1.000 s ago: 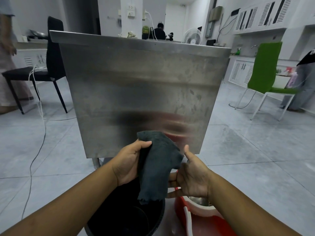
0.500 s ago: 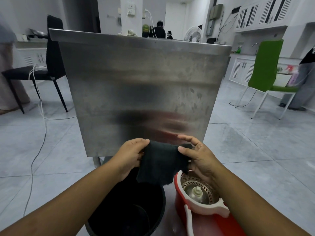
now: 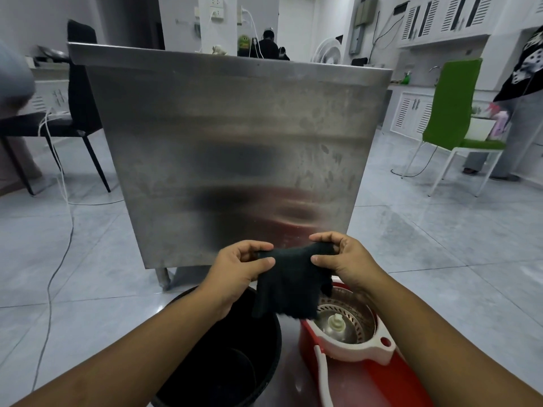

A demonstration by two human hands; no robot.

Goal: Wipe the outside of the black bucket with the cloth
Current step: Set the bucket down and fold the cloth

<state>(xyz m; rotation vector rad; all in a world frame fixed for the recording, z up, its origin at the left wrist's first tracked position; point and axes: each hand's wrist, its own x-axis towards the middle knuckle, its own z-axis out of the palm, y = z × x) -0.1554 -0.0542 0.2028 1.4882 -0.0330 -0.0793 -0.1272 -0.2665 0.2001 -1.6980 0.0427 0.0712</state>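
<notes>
Black bucket [image 3: 217, 356] stands on the floor at the lower centre of the frame, not yet wiped I think, because the left hand [image 3: 235, 267] and the right hand [image 3: 342, 257] both pinch the cloth [image 3: 289, 284] above it.

Dim indoor light, wide-angle edge warp, bg soft.

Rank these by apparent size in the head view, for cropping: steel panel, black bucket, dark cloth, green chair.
1. Steel panel, by far.
2. Black bucket, partly hidden by an arm.
3. Green chair and dark cloth look comparable; the chair is farther off, so unranked.
</notes>
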